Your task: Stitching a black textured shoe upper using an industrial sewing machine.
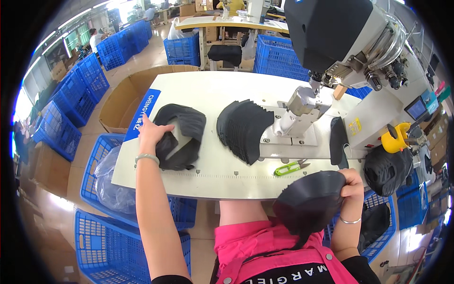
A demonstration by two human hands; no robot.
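My right hand [352, 184] is closed on the edge of a black curved panel [309, 201], raised over my lap at the front of the table. Its surface looks smooth, and it hides part of my pink apron. At the left, my left hand [152, 132] rests against black curved pieces [191, 125] arranged in a loop on the white table [208, 184]. Its thumb and forefinger are spread apart; the other fingers are partly hidden. Between the hands, a fanned stack of black curved pieces [243, 130] lies beside the sewing machine's post [300, 111].
Green-handled thread snips [289, 168] lie near the table's front edge. The machine head [331, 33] overhangs the right side. Blue crates [111, 246] stand below left, one holding clear plastic [116, 182]. An open cardboard box [118, 104] is behind left. Several people sit farther back.
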